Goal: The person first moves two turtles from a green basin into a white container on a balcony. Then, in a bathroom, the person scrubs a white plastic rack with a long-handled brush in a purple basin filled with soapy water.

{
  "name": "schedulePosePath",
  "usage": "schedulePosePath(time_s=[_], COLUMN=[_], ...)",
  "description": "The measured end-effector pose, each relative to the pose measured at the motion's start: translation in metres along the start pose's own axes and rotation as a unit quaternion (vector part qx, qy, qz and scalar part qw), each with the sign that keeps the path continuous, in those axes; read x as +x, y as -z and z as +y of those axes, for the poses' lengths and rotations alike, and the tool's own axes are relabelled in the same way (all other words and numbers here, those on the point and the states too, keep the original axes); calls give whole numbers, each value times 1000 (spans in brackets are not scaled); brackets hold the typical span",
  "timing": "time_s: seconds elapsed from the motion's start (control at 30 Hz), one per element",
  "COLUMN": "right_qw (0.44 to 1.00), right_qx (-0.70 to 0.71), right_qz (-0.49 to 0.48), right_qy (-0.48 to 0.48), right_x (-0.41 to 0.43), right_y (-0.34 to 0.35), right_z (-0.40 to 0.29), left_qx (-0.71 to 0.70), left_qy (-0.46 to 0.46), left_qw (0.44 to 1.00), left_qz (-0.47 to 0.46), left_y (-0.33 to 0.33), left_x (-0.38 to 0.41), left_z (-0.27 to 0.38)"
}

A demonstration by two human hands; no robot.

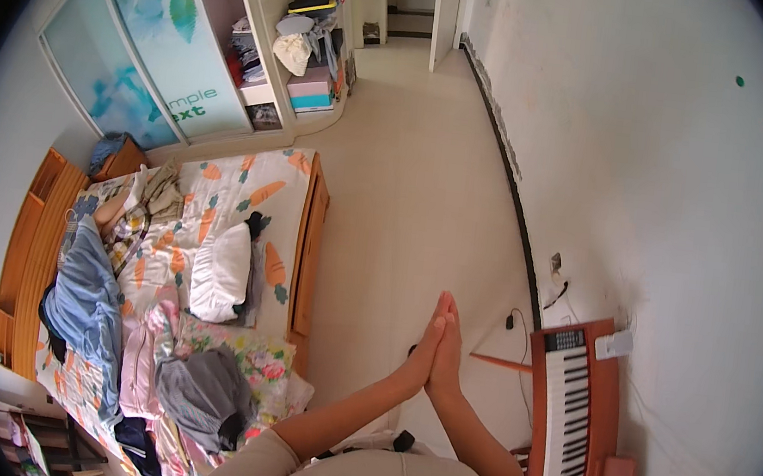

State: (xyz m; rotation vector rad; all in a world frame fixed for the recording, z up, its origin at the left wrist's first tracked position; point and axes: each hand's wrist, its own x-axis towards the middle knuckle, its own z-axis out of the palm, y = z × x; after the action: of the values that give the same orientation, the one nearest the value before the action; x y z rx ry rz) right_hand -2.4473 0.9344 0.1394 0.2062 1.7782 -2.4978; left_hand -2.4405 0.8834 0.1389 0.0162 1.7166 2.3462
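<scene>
My left hand point(419, 357) and my right hand point(447, 356) are pressed palm to palm in front of my chest. Their fingers are straight and point away from me, above the pale floor point(397, 226). I see nothing held between them, though the palms hide their inner faces. Nearest on the right is an electric piano point(567, 425) in a reddish-brown wooden case, standing along the wall. To the left is a wooden bed point(311, 251) with a carrot-print sheet point(264, 191). A white pillow point(221, 273) lies near its edge.
Clothes, including a grey garment point(205, 394) and a blue one point(85, 304), cover the bed; a person's bare limb point(109, 211) appears among them. A wardrobe point(158, 40) with open shelves stands beyond. A door point(446, 18) stands ajar. A cable point(526, 337) trails beside the piano.
</scene>
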Motion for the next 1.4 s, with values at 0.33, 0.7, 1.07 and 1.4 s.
schedulePosePath(time_s=[0.33, 0.7, 1.07, 1.4], right_qw=[988, 979, 997, 978], right_qx=[-96, -134, -39, -109], right_qz=[-119, -151, -56, -178], right_qy=[8, 11, -32, -21], right_x=[298, 621, 946, 1240], right_y=[-68, -181, -213, -322], right_z=[-50, -62, -77, -99], left_qx=[-46, -85, -56, -67], left_qy=[-23, -30, -4, -46], left_qw=[994, 989, 997, 983], left_qz=[99, 120, 59, 162], left_y=[81, 215, 280, 412], left_x=[279, 574, 895, 1163], left_z=[85, 172, 235, 302])
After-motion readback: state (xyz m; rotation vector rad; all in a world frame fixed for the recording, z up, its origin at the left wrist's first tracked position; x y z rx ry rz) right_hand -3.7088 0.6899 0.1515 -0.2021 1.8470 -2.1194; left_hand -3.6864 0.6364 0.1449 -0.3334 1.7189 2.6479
